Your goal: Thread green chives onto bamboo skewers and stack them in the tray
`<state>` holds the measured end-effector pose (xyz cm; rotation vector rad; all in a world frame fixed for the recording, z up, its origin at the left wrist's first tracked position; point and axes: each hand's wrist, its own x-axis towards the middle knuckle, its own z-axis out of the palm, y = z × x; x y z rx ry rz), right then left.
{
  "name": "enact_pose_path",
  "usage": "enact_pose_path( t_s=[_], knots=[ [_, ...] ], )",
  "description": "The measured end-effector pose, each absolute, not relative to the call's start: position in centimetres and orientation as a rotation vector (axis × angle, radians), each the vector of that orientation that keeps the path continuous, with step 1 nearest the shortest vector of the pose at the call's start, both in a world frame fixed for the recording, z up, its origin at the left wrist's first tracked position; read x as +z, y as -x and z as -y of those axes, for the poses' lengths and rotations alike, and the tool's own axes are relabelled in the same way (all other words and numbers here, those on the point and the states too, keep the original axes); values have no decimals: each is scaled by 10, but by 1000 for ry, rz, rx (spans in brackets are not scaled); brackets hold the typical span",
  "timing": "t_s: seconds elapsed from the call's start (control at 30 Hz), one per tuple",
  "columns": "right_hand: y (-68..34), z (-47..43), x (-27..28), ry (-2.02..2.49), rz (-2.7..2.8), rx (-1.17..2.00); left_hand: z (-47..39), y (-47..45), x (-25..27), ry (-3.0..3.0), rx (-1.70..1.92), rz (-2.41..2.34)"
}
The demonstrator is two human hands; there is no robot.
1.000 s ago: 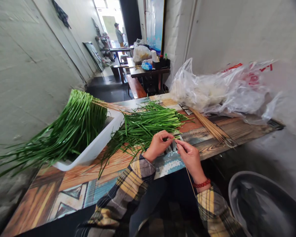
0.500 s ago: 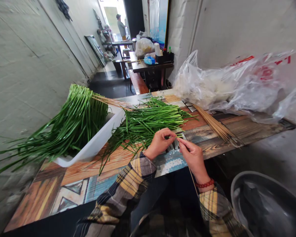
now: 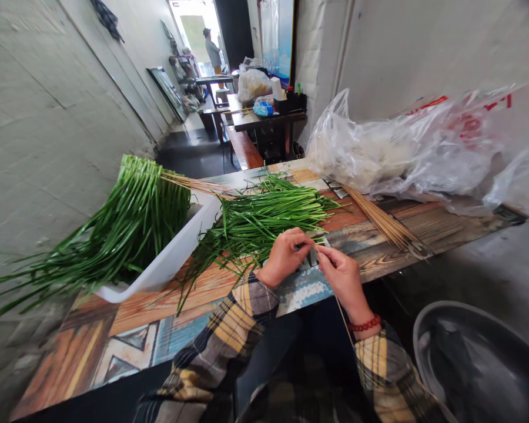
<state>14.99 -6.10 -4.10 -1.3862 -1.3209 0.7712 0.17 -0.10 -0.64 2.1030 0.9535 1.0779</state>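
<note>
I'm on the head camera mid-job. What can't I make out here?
- Stick, upper end, head view: too small, and lost among the fingers of the left hand and right hand.
- Tray, much of its floor, head view: hidden by the greens.
- Plastic bag, exact contents, head view: blurred by crinkled film.
- Basin, far side, head view: cut off by the right edge.

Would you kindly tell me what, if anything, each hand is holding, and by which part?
The right hand holds a thin stick near its upper end; what the left hand pinches is too small to tell.
</note>
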Motion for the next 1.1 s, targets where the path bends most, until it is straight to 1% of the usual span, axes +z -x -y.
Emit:
enact_pose_path(
  t_s=[0.33, 0.7, 1.1],
  knots=[
    [-151, 59, -45, 1366, 1365, 737, 4, -2, -8, -2130, 1023, -1075],
    [-151, 57, -48, 1348, 1358, 766, 10, -2, -1, -2416, 883, -1173],
    [-151, 56, -50, 1329, 1285, 814, 10, -1, 0, -2430, 832, -1122]
  ],
)
